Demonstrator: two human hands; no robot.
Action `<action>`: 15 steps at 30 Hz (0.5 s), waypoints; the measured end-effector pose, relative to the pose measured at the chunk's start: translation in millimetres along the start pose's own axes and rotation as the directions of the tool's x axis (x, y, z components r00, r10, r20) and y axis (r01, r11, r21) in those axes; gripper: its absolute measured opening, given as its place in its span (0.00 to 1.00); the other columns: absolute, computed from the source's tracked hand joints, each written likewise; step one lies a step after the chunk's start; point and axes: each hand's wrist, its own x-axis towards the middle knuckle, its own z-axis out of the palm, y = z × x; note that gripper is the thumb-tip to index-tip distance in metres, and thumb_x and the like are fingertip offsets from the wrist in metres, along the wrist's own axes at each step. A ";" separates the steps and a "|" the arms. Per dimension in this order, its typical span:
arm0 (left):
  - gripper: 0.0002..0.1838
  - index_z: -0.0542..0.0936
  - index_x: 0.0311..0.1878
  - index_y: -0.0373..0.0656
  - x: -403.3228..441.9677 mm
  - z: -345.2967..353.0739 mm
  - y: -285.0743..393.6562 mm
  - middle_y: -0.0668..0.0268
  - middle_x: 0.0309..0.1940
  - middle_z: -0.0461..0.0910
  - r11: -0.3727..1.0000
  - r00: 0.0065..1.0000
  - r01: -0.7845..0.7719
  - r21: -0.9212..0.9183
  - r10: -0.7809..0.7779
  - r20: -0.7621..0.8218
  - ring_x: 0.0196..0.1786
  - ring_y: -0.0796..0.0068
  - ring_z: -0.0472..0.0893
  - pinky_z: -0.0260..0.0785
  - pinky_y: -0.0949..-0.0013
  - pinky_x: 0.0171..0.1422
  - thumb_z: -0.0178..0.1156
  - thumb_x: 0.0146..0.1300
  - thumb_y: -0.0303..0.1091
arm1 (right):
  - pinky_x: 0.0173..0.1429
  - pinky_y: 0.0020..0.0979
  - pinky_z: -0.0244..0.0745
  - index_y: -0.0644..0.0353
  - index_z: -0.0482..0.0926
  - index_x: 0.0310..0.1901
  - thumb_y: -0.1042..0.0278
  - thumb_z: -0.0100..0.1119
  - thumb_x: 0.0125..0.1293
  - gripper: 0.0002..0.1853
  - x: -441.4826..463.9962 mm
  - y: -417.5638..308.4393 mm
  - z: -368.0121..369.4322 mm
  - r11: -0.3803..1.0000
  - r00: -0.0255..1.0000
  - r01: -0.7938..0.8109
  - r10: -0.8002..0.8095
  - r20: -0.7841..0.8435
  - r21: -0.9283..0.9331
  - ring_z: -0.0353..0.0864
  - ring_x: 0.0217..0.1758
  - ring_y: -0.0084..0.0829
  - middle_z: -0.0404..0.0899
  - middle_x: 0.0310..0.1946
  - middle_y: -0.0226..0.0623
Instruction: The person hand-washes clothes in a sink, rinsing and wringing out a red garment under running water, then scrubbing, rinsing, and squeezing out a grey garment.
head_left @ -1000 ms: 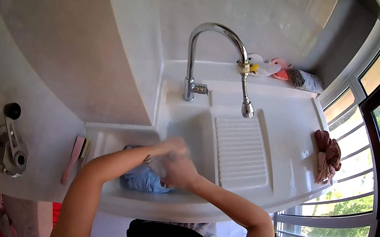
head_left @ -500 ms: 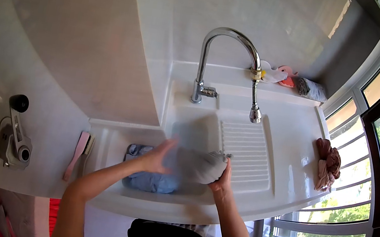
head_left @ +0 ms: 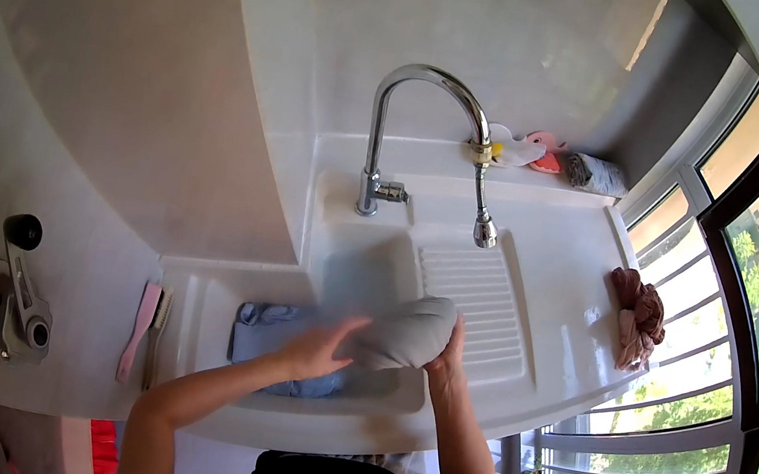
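Note:
A bundled grey cloth (head_left: 406, 331) is held over the sink (head_left: 387, 396). At its right end my right hand (head_left: 447, 353) grips it, the fingers mostly hidden behind the fabric. My left hand (head_left: 317, 352) is at the cloth's left side with thumb and fingers apart; whether it touches the fabric I cannot tell. Below and left of that hand, blue folded fabric (head_left: 263, 349) lies in the basin. The cloth's left edge is slightly blurred.
A chrome faucet (head_left: 377, 135) arches over the sink, its nozzle above the ribbed washboard (head_left: 479, 305). Brown bundled cloth (head_left: 637, 318) sits at the right edge. Left of the basin lie a pink-handled brush (head_left: 139, 332) and another brush (head_left: 157, 340). A rolled grey cloth (head_left: 597, 175) rests on the back ledge.
My left hand has moved right, closer to the grey cloth. The right hand keeps its grip on the cloth. The whole view has shifted slightly.

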 end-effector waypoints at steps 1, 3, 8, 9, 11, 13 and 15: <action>0.34 0.65 0.65 0.50 1.0 -1.4 5.2 0.57 0.47 0.77 0.990 0.993 -0.119 0.078 0.119 -0.001 0.47 0.58 0.79 0.72 0.64 0.52 0.64 0.53 0.26 | 0.61 0.50 0.72 0.63 0.69 0.60 0.39 0.34 0.70 0.34 0.4 -1.0 -5.7 0.997 0.997 -0.028 0.032 0.069 -0.066 0.74 0.58 0.47 0.74 0.56 0.49; 0.34 0.63 0.66 0.55 4.5 -13.5 1.2 0.61 0.47 0.77 0.844 0.942 -0.335 0.420 0.290 0.169 0.47 0.59 0.78 0.72 0.64 0.53 0.62 0.55 0.27 | 0.60 0.49 0.73 0.64 0.69 0.59 0.40 0.34 0.70 0.34 -3.2 1.5 -3.7 0.994 0.999 -0.039 0.039 -0.005 -0.101 0.75 0.58 0.47 0.74 0.56 0.49; 0.30 0.66 0.62 0.69 47.7 -38.8 48.2 0.59 0.57 0.70 0.040 0.350 -0.801 0.598 0.841 0.412 0.63 0.64 0.69 0.68 0.49 0.60 0.60 0.57 0.32 | 0.59 0.49 0.74 0.64 0.69 0.59 0.41 0.31 0.71 0.33 -14.3 5.1 5.5 0.985 0.991 -0.115 0.123 0.049 -0.128 0.76 0.56 0.46 0.75 0.54 0.50; 0.30 0.67 0.61 0.66 51.5 -36.8 48.9 0.56 0.62 0.66 0.005 0.308 -0.843 0.538 0.825 0.474 0.67 0.59 0.64 0.64 0.43 0.63 0.62 0.55 0.32 | 0.59 0.49 0.74 0.64 0.69 0.59 0.41 0.31 0.71 0.33 -12.7 8.5 5.5 0.985 0.991 -0.115 0.122 0.047 -0.126 0.76 0.56 0.46 0.75 0.54 0.50; 0.30 0.68 0.59 0.64 53.5 -26.4 32.3 0.59 0.64 0.65 0.303 0.437 -0.880 0.365 0.817 0.376 0.69 0.55 0.62 0.58 0.40 0.66 0.65 0.53 0.35 | 0.60 0.49 0.73 0.64 0.69 0.59 0.41 0.29 0.72 0.33 -7.4 14.3 7.5 0.978 0.988 -0.148 0.152 0.017 -0.148 0.75 0.57 0.46 0.74 0.54 0.49; 0.32 0.69 0.56 0.53 50.0 -21.4 30.2 0.57 0.66 0.64 0.690 0.678 -0.723 0.012 0.706 0.206 0.70 0.47 0.61 0.52 0.39 0.70 0.72 0.47 0.38 | 0.60 0.49 0.72 0.63 0.68 0.59 0.40 0.29 0.71 0.33 -17.3 17.3 32.3 0.990 0.994 -0.106 0.106 -0.009 -0.094 0.75 0.57 0.46 0.74 0.54 0.49; 0.31 0.68 0.55 0.50 46.8 -7.4 30.4 0.55 0.65 0.64 0.796 0.808 -0.585 -0.156 0.588 -0.029 0.70 0.48 0.61 0.53 0.41 0.70 0.72 0.47 0.38 | 0.60 0.47 0.73 0.63 0.68 0.58 0.41 0.35 0.70 0.31 -15.2 19.2 39.8 0.996 0.996 -0.090 0.091 -0.003 0.024 0.76 0.56 0.45 0.75 0.54 0.47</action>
